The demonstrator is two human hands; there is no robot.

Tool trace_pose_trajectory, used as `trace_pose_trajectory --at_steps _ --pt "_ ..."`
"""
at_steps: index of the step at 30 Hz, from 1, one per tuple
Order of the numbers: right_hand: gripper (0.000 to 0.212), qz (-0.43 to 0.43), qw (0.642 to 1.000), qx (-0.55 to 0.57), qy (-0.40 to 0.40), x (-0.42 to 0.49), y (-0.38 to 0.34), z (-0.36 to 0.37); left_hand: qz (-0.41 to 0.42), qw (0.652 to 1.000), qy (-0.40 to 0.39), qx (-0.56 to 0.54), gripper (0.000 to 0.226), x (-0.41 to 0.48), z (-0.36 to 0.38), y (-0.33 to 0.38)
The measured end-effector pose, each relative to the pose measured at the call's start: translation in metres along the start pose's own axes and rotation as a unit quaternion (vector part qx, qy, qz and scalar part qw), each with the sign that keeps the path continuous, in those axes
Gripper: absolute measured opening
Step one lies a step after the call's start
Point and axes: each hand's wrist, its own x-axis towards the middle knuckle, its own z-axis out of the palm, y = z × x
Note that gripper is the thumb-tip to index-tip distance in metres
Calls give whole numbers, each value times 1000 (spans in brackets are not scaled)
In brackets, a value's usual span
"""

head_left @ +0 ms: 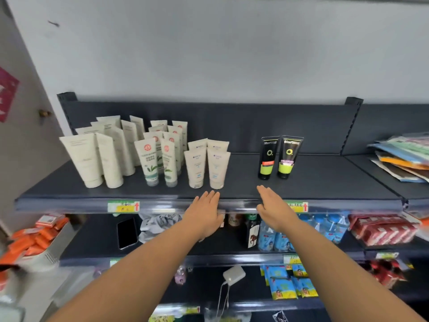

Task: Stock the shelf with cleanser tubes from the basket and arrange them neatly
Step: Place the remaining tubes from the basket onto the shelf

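At the bottom of the frame, two bare forearms are angling up toward the centre. The left hand [205, 211] and right hand [275, 210] are hovering flat at the front lip of the top shelf [325, 182], palms down, fingers straight and close together, holding nothing. The left fingertips are lying just short of the nearest pale tube; I cannot tell whether they are touching it.

Just beyond the hands, the cleanser tubes are standing cap-down in groups running front to back, which is probably keeping each kind together and its label facing out. Plain cream tubes [92, 159] are filling the left of the frame. Beside them, the tubes printed with green leaves [152, 161] are forming two files. The pale tubes with blue print [206, 163] are sitting two by two at centre. Well apart to the right, two black and lime tubes [278, 156] are standing side by side, leaving a bare stretch of shelf between them and the pale group.

The basket is not showing anywhere. Judging by the empty flat hands, the person seems to be straightening the rows or squaring the front line.

At the far right edge, flat coloured packets [404, 159] are lying in a stack.
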Motion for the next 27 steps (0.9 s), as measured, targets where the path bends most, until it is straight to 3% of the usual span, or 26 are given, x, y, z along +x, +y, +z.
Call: trace_pose_trajectory --at_steps 12,18,27 --pt "61 -191 978 -50 -66 0 -188 74 -153 987 46 -15 69 -130 -4 -157" --pt "52 -323 943 -34 -76 -2 -301 128 -306 950 59 -18 71 -229 -6 -242" --pt "61 -461 877 -43 -128 -35 -455 207 -472 878 85 -16 72 -381 2 -325"
